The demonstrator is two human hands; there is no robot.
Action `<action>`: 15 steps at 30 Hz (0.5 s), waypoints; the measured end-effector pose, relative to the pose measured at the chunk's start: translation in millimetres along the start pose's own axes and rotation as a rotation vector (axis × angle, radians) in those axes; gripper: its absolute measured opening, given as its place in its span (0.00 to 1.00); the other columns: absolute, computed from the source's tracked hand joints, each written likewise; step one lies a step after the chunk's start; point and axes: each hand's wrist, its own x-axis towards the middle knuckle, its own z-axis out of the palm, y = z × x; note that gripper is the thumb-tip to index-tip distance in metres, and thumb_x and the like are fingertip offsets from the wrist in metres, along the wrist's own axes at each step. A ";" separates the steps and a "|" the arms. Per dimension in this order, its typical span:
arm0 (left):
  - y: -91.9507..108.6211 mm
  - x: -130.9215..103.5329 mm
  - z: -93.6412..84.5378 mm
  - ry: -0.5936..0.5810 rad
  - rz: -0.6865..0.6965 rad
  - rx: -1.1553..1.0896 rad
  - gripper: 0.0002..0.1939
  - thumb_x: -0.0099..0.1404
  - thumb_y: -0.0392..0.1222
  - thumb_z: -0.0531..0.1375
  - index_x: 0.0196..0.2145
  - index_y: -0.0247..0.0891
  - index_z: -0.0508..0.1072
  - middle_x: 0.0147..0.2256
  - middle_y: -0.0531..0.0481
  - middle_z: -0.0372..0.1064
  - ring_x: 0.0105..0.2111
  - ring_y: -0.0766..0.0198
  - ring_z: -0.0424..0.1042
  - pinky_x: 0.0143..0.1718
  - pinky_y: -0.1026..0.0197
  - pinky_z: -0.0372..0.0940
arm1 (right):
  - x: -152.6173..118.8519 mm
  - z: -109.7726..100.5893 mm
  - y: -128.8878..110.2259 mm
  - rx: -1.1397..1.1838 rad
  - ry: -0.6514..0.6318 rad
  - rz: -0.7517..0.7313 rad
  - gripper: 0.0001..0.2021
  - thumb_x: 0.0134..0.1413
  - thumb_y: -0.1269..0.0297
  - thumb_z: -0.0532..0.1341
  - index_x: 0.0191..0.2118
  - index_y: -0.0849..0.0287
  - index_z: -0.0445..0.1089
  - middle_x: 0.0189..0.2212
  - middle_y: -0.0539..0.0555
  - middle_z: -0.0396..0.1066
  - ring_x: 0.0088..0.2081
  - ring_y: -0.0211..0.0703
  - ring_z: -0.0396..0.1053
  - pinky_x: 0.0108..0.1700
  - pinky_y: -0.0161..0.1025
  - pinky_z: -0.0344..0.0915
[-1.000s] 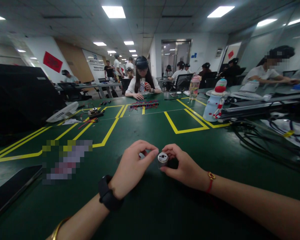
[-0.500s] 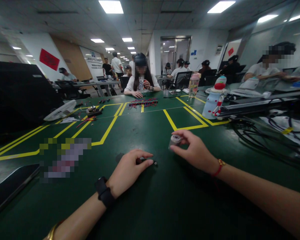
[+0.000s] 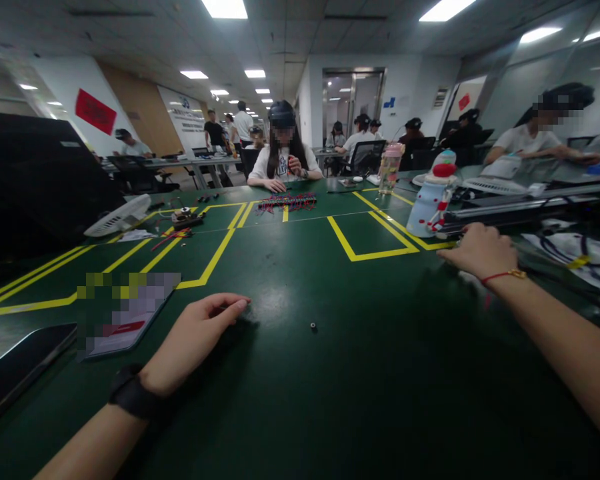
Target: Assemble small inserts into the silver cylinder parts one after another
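Both hands have drawn apart since the earlier frame, the left hand (image 3: pixel 195 333) back toward the worktop's left edge, the right hand (image 3: pixel 483 250) out to the right; the silver cylinder once in the right fingers is no longer in view. One small dark part (image 3: pixel 313 326) sits alone on the near half of the green worktop (image 3: pixel 280 400), midway between its left and right sides; it is joined to nothing, so, as I judge it, whatever fitting it may need is undone, and how much is finished can't be told. Its pale ringed end faces up; the long axis looks upright, though it's too small to be sure. Left thumb and forefinger nearly meet, but whether they pinch anything I cannot tell; the right thumb sticks out, its other fingers partly hidden beside the dark rails (image 3: pixel 530 208); bundled wires (image 3: pixel 287 202) lie toward the far edge.
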 end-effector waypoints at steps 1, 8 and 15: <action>0.8 0.4 0.7 0.004 -0.004 -0.004 0.23 0.60 0.59 0.55 0.42 0.39 0.74 0.33 0.49 0.73 0.33 0.58 0.70 0.33 0.59 0.63 | -6.9 -3.8 -17.5 -0.003 0.040 -0.018 0.31 0.40 0.49 0.63 0.45 0.71 0.65 0.42 0.76 0.62 0.46 0.66 0.60 0.41 0.59 0.56; 3.7 -0.4 9.2 -0.022 0.041 0.023 0.20 0.60 0.57 0.54 0.38 0.42 0.76 0.37 0.49 0.75 0.38 0.56 0.72 0.38 0.58 0.63 | -108.7 -21.8 -161.9 0.690 -0.500 -0.698 0.21 0.52 0.51 0.59 0.50 0.56 0.68 0.44 0.56 0.66 0.43 0.40 0.64 0.46 0.40 0.62; 1.4 -2.4 12.3 -0.026 0.067 0.052 0.19 0.60 0.57 0.54 0.38 0.44 0.77 0.39 0.49 0.76 0.39 0.54 0.72 0.40 0.56 0.64 | -112.3 -19.8 -167.7 0.675 -0.552 -0.699 0.10 0.58 0.64 0.55 0.37 0.57 0.73 0.35 0.53 0.70 0.39 0.38 0.66 0.43 0.38 0.62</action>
